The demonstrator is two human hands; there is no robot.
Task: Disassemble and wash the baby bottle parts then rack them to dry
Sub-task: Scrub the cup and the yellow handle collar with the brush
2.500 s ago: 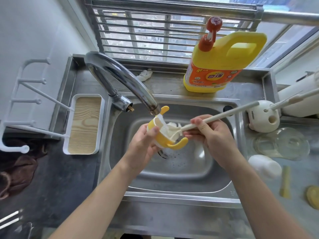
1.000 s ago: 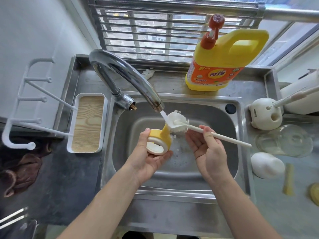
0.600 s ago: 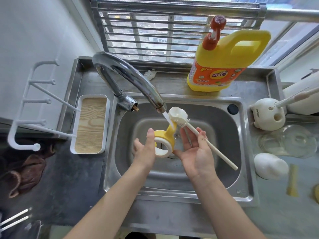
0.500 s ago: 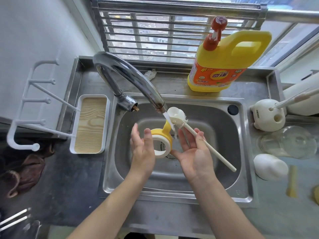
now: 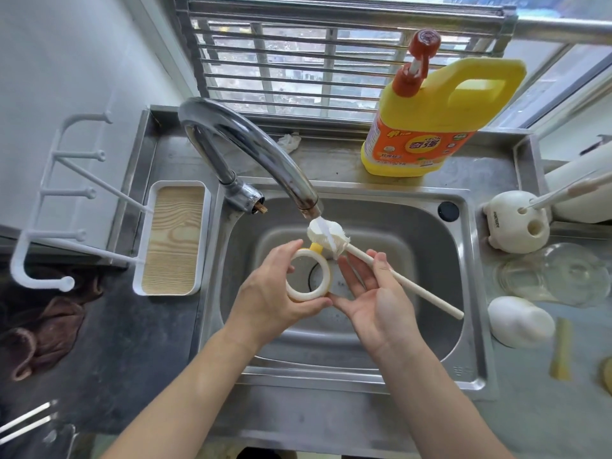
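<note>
My left hand (image 5: 270, 294) grips a white and yellow bottle collar ring (image 5: 308, 275) over the sink (image 5: 427, 226), its opening facing up at me. My right hand (image 5: 374, 298) lies palm up beside it, thumb pinching the white handle of a bottle brush (image 5: 397, 278). The brush's sponge head (image 5: 326, 234) sits right under the running tap (image 5: 261, 160). A clear glass bottle (image 5: 551, 273) lies on the counter to the right, with a white cap (image 5: 518, 321) in front of it.
A yellow detergent jug (image 5: 437, 127) stands behind the sink. A white drying rack with pegs (image 5: 79, 193) and a wood-patterned tray (image 5: 172, 240) sits to the left. A white brush holder (image 5: 515, 221) is at the right. A brown cloth (image 5: 43, 326) lies at far left.
The brush came out of the collar ring and its head went under the water stream. My left hand turned the ring so its opening faces up.
</note>
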